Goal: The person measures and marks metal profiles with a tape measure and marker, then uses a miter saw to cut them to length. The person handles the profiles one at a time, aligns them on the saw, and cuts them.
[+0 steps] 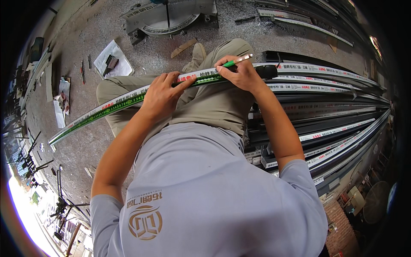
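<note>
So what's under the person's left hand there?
A green tape-measure blade and a long white-faced profile run beneath the left hand; the stretches its palm and fingers cover can't be seen.

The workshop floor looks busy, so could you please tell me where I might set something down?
Fairly bare floor, flecked with debris, lies between the white sheet and wooden strip, and below the green tape, left of the left forearm. Stacked profiles crowd the right.

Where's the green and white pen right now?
In the head view, the pen is right of centre toward the top, held in the person's right hand, by the long strip that lies across the lap.
</note>
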Motion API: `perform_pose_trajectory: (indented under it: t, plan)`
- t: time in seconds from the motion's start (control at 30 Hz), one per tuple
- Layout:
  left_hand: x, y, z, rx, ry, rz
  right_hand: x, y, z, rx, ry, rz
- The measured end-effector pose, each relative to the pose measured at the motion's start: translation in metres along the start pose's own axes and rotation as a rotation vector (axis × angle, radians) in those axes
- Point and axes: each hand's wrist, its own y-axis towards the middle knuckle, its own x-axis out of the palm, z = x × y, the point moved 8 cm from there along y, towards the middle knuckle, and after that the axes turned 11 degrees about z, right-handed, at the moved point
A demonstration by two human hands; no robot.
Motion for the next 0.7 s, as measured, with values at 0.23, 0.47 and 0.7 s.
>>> perform_pose_trajectory:
  t: [0.23,0.47,0.7]
  plan:
    - [0.0018,-0.0019,-0.0022,-0.012,-0.014,0.005,-0.0007,-0.0003,0.0,-0.035,-0.062,-0.007]
    - [0.0037,-0.0039,-0.0031,-0.016,-0.014,0.016,0.0015,-0.0015,-0.0001,0.027,-0.02,-0.016]
    - [0.0041,-0.0028,-0.0027,-0.009,-0.021,0.015,-0.0032,0.0008,0.0037,0.041,-0.025,0.004]
